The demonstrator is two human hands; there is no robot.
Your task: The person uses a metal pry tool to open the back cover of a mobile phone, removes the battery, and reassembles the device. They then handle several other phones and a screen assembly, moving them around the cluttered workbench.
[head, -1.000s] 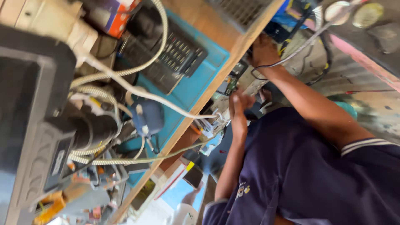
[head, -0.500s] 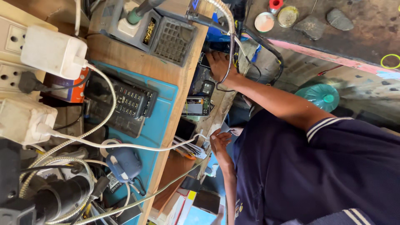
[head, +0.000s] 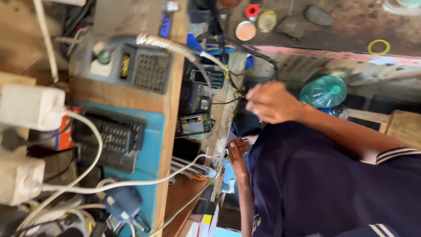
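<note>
My right hand (head: 272,103) hovers off the wooden bench's edge (head: 171,109) with its fingers curled. A thin black wire (head: 226,102) runs from the bench to its fingertips, but motion blur hides whether it is gripped. My left hand (head: 239,153) is lower at the bench's edge with its fingers loosely apart and nothing in it. White cable ends (head: 210,156) lie just beside it. An opened phone with its board showing (head: 195,125) and a dark phone (head: 186,150) lie on the lower shelf between the hands.
A blue mat (head: 151,153) carries a black keypad device (head: 109,140). A grey keypad unit (head: 136,68), white plug adapters (head: 30,107) and tangled white cables (head: 131,182) crowd the bench. On the ground are a green plastic bottle (head: 323,91), round lids (head: 245,30) and a yellow ring (head: 378,46).
My right hand has pulled back from the cables on the bench toward my body. The view has swung, and my left hand has dropped to the bench's edge.
</note>
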